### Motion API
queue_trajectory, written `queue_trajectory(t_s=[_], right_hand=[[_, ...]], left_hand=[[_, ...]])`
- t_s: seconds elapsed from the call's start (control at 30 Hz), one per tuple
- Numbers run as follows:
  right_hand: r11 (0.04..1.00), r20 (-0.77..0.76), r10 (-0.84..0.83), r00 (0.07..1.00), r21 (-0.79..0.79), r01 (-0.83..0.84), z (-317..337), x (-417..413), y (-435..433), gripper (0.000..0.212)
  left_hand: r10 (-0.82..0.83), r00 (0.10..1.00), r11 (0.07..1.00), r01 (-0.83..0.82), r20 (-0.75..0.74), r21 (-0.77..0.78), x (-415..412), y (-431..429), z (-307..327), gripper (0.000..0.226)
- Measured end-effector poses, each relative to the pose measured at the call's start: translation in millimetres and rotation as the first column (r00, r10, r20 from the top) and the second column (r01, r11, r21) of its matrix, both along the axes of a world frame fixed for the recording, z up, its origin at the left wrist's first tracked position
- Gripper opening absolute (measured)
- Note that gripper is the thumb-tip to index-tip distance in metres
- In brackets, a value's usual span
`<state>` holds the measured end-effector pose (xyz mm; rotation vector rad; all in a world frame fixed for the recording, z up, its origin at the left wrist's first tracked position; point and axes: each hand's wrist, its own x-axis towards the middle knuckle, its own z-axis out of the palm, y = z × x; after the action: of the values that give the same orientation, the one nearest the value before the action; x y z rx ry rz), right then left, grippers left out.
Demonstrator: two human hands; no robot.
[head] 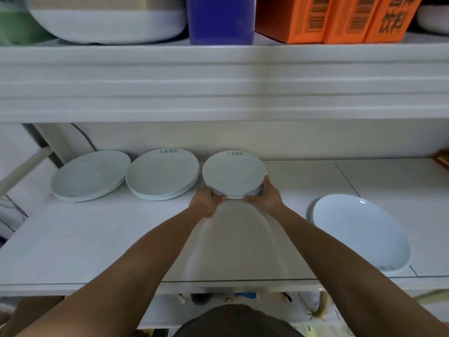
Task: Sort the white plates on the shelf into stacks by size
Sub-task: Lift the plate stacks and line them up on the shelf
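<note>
Close to me is my dark shirt (238, 322), and both my bare arms reach out from it, coming together over the white shelf (97, 239). My left hand (206, 200) and my right hand (264, 195) hold the small stack of plates (234, 173) by its near edge, one hand on each side. My fingers curl round the rim, and my thumbs lie on the front. I cannot tell if the stack sits on the shelf or is just off it.

Just beside it on the left is the middle stack (162, 175), with bigger plates. Next to that is the left stack (91, 176), almost touching it. Both sit at the back, by the wall. Off to my right, well apart, lies a big plate (359, 232) near the front edge, with the rim of another showing under it.

Between my arms is a pale blurry shape (238, 239); I cannot tell what it is.

Up on the top shelf (218, 76) are a big white bowl (107, 23), a blue box (221, 18) and orange boxes (328, 18).
</note>
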<state>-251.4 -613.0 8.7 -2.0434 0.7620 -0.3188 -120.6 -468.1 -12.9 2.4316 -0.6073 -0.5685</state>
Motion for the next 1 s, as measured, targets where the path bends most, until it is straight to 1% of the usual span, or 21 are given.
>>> queue_trajectory(t_s=[0.07,0.13,0.2,0.3,0.33,0.4,0.43,0.5,0.57,0.6,0.67,0.7,0.73,0.8,0.83,0.9,1.0], right_hand=[[1.000,-0.044,0.025,0.999,-0.012,-0.025,3.7,2.3,-3.8,0.097],[0.999,-0.059,0.031,0.998,-0.009,-0.032,5.2,4.9,-6.2,0.090],[0.997,-0.037,0.059,0.998,0.054,-0.057,6.3,7.0,-7.5,0.084],[0.994,-0.076,0.073,0.994,0.083,-0.066,9.2,11.0,-10.8,0.088],[0.994,-0.069,0.069,0.995,0.085,-0.063,12.2,11.6,-10.7,0.087],[0.994,-0.027,0.064,0.998,0.095,-0.062,15.5,13.6,-12.4,0.083],[0.991,-0.016,0.070,0.997,0.118,-0.068,16.1,14.8,-14.2,0.082],[0.986,0.001,0.077,0.997,0.145,-0.077,18.9,15.5,-13.1,0.082],[0.988,0.006,0.071,0.997,0.137,-0.071,15.6,17.5,-14.5,0.084],[0.987,-0.022,0.066,0.998,0.149,-0.062,14.5,18.1,-14.7,0.087],[0.986,-0.101,0.050,0.994,0.166,-0.033,17.6,14.9,-12.0,0.090],[0.986,-0.088,0.042,0.995,0.166,-0.027,17.6,14.0,-11.4,0.088],[0.985,-0.044,0.035,0.998,0.173,-0.027,19.0,12.2,-9.9,0.088],[0.980,0.029,0.009,1.000,0.197,-0.015,16.5,6.4,-7.8,0.095],[0.980,0.019,-0.005,1.000,0.197,0.001,13.7,2.9,-7.6,0.098],[0.984,-0.055,-0.018,0.998,0.174,0.027,9.3,-4.6,-4.7,0.103],[0.996,-0.130,0.002,0.991,0.090,0.010,0.6,-17.8,-0.8,0.108]], left_hand=[[-0.001,1.000,1.000,0.001,0.009,0.027,-1.5,-1.9,2.1,0.057],[0.004,1.000,0.999,-0.004,0.011,0.040,-2.8,-4.9,4.1,0.054],[0.010,1.000,0.998,-0.011,0.024,0.063,-5.7,-6.6,8.6,0.047],[-0.017,1.000,0.996,0.016,0.018,0.083,-6.0,-7.3,12.3,0.046],[-0.036,0.999,0.995,0.033,0.020,0.097,-6.1,-7.4,14.2,0.045],[-0.065,0.997,0.990,0.059,0.041,0.130,-8.5,-8.1,20.9,0.034],[-0.062,0.998,0.990,0.058,0.028,0.132,-8.1,-9.3,21.5,0.030],[-0.083,0.996,0.984,0.080,0.012,0.160,-8.9,-9.3,24.4,0.028],[-0.130,0.991,0.977,0.122,0.035,0.177,-7.0,-8.8,24.2,0.034],[-0.125,0.991,0.978,0.114,0.054,0.175,-5.2,-8.9,22.1,0.040],[-0.105,0.991,0.980,0.088,0.089,0.177,-3.6,-9.5,19.7,0.038],[-0.111,0.989,0.979,0.091,0.100,0.185,-4.9,-9.2,20.0,0.034],[-0.113,0.988,0.980,0.094,0.107,0.174,-6.1,-8.9,19.1,0.034],[-0.110,0.986,0.980,0.087,0.123,0.177,-9.7,-7.9,14.7,0.047],[-0.118,0.983,0.974,0.088,0.138,0.208,-13.5,-7.1,14.0,0.053],[-0.120,0.979,0.968,0.078,0.166,0.238,-22.9,-5.9,12.2,0.060],[-0.064,0.978,0.982,0.026,0.197,0.190,-38.5,-1.9,9.8,0.067]])
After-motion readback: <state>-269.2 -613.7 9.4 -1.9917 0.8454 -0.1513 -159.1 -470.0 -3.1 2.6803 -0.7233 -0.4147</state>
